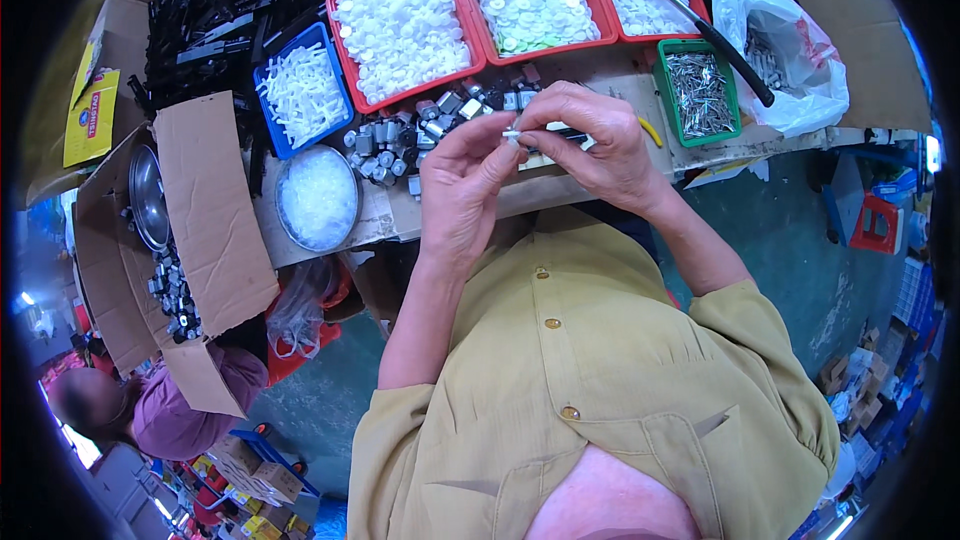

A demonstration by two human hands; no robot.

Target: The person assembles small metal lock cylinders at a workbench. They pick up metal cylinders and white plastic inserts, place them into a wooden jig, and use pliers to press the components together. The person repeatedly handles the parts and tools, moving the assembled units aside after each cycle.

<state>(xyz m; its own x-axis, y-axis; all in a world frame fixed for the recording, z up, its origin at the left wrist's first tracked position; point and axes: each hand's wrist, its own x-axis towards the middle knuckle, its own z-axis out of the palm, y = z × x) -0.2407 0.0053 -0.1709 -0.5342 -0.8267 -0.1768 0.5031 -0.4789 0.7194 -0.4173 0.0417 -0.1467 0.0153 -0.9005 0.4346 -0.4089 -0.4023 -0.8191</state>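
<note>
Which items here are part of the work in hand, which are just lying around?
In use:
- left hand and right hand pinch a small white and black part
- pile of small grey metal cylinders

Lying about:
- black rubber mallet
- yellow paper packet
- round steel bowl

- Open brown cardboard box (215,230) on your left, flaps spread, small metal parts inside.
- Flat yellow rectangular packet with a red label strip (90,115) at far left, on a cardboard flap.
- White plastic bag with red print (800,60) at your far right, beside the bench edge.
- Small stacked cartons (262,475) on the floor, lower left.
</note>
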